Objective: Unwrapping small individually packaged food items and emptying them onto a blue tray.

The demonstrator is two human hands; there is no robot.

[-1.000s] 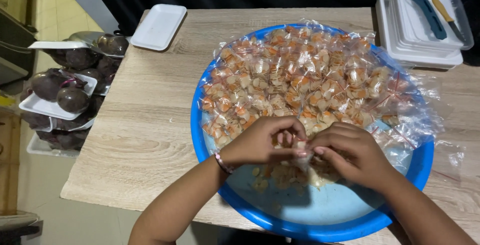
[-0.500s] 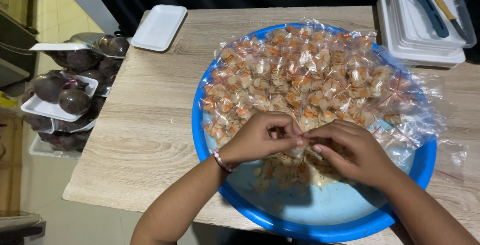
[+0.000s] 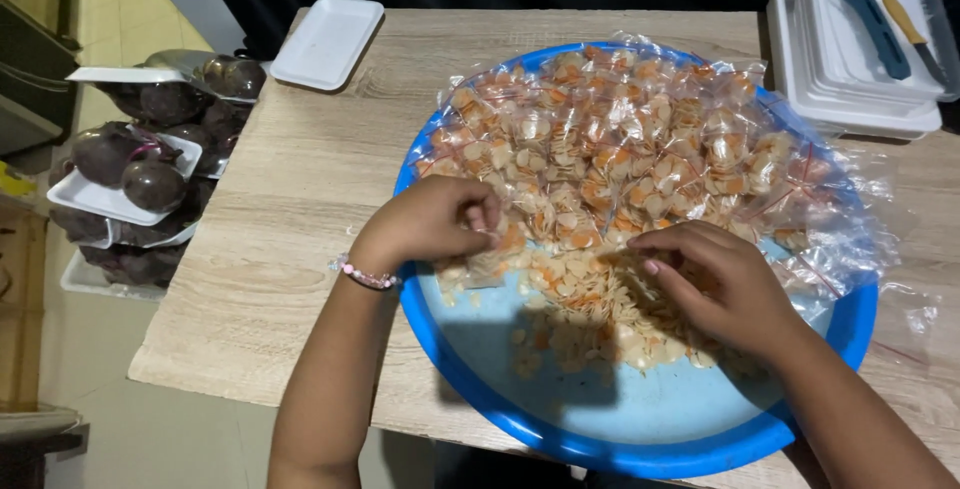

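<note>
A big round blue tray (image 3: 520,419) lies on a wooden table (image 3: 300,209). Its far half holds several small clear bags (image 3: 640,139) filled with pale orange and white slices. A loose heap of the same slices (image 3: 590,299) spreads over the tray's middle. My left hand (image 3: 430,224), with a pink bead bracelet at the wrist, pinches the mouth of a small clear bag (image 3: 480,259) at the heap's left edge. My right hand (image 3: 715,284) rests palm down on the heap, fingers curled into the slices.
White foam trays (image 3: 850,59) stacked at the table's far right carry a blue-handled tool (image 3: 872,27) and a yellow-handled one (image 3: 905,19). One white foam tray (image 3: 328,41) lies at the far left. Beside the table, wrapped trays of dark purple round fruit (image 3: 150,169) are stacked.
My hands were pressed together over one small bag. They have parted: the left stays by the bag at the heap's left, the right moved out onto the loose slices.
</note>
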